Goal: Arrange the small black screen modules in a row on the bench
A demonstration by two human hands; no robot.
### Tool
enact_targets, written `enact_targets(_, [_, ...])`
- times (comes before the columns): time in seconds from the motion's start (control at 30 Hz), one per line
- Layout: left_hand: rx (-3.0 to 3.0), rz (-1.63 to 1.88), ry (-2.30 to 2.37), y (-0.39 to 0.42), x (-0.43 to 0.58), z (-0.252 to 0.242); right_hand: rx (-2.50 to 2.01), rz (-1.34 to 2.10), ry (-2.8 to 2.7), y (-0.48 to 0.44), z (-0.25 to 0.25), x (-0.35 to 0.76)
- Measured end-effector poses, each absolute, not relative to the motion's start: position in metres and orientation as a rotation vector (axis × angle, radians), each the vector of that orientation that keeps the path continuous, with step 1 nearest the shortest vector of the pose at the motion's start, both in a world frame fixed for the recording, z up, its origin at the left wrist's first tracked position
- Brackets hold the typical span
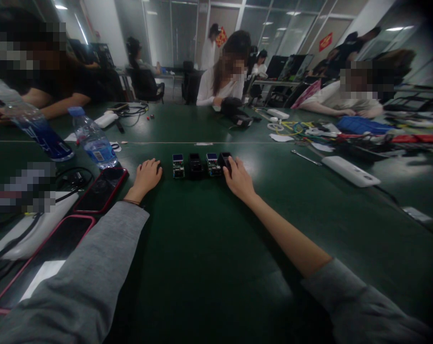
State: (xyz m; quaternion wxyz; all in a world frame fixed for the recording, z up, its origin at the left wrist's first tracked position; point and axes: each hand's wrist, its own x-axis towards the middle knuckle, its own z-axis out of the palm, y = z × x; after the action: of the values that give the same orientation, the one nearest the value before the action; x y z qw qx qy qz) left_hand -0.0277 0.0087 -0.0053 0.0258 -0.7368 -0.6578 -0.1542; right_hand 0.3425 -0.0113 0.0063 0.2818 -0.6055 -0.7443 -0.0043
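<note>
A row of four small devices stands across the green table in front of me. From the left come a bare circuit board (178, 167) with a small screen, a black case (195, 165), and a second circuit board (212, 164) with a screen. At the right end of the row is another black case (225, 160). My right hand (240, 178) has its thumb and fingers on that last case and partly covers it. Palm down on the table, left of the row, my left hand (148, 174) is open and touches none of the devices.
Near my left arm lie a red-edged phone (102, 190) and a pink-edged phone (46, 258). Two water bottles (94, 141) stand behind them. On the right are a white power strip (350, 171), a wrench (305, 157) and tangled cables (302, 128). Other people sit across the table.
</note>
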Motion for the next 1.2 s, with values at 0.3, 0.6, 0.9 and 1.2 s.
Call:
enact_targets(0.3, [-2.25, -0.485, -2.041, 0.0069, -0.0247, -0.0036, -1.579, -0.02, -1.91, -0.0116, 0.0102, 0.3416])
enact_targets(0.6, [-2.265, -0.455, -2.029, 0.0069, -0.0257, -0.0023, -1.516, -0.044, -1.822, -0.0095, 0.0102, 0.3447])
enact_targets(0.9, [-2.273, -0.484, -2.037, 0.0081, -0.027, -0.0047, -1.531, -0.025, -1.831, -0.0122, 0.0136, 0.3435])
enact_targets(1.2, [-2.269, -0.489, -2.036, 0.0089, -0.0272, -0.0054, -1.515, -0.03, -1.804, -0.0111, 0.0125, 0.3447])
